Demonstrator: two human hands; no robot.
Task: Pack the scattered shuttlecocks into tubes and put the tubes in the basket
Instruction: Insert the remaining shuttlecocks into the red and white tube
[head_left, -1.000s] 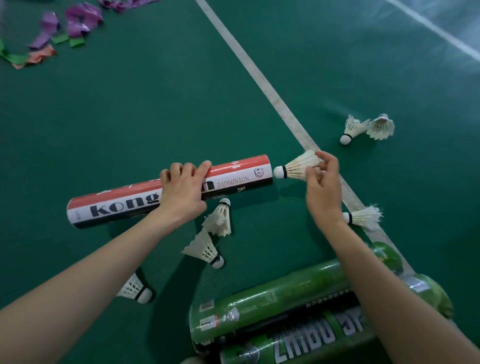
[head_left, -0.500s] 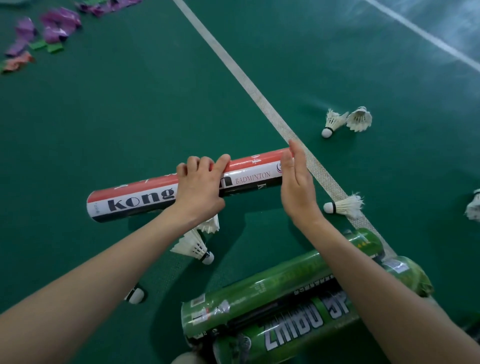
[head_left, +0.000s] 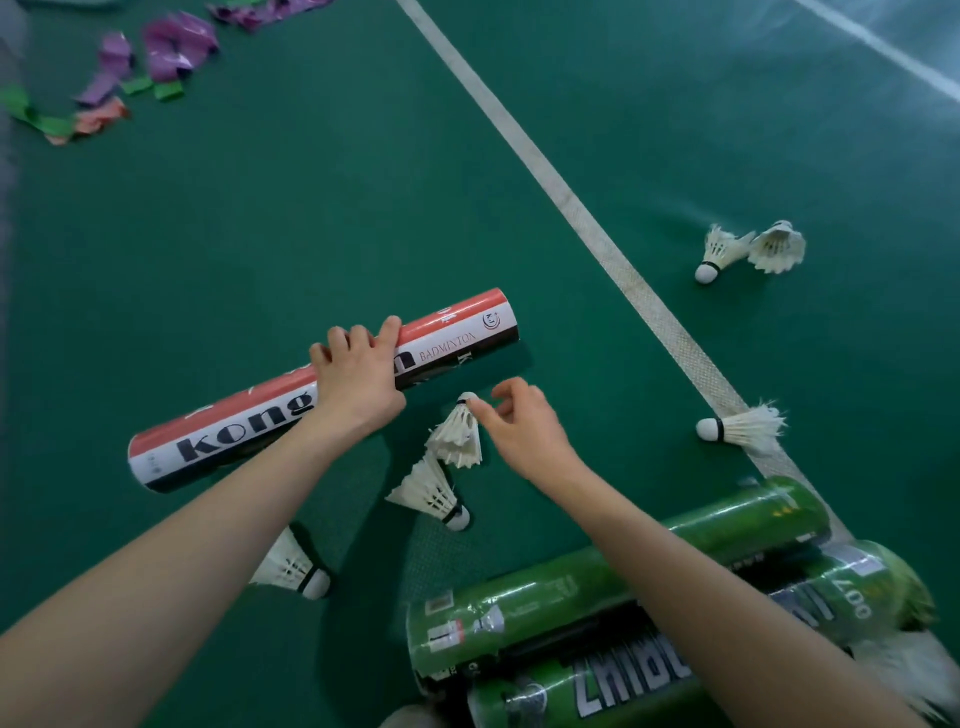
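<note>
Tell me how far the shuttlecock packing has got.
Done: nothing certain; no basket is in view. In hand: the left hand grips the red tube, the right hand reaches a shuttlecock beside it. Left: five other shuttlecocks lie loose, and the green tubes lie on the floor.

This is an indoor badminton court. A smooth dark-green sports floor (head_left: 311, 234) fills the whole view. It is crossed by a broad white painted boundary line (head_left: 582, 218), and a second white line (head_left: 883, 48) runs across the far right corner. White feather shuttlecocks with rounded white tips (head_left: 743, 428) lie scattered on the floor. Near them lie a red, white and black cardboard tube (head_left: 457, 332) printed "BADMINTON" and glossy green shuttlecock tubes (head_left: 571, 587).
</note>
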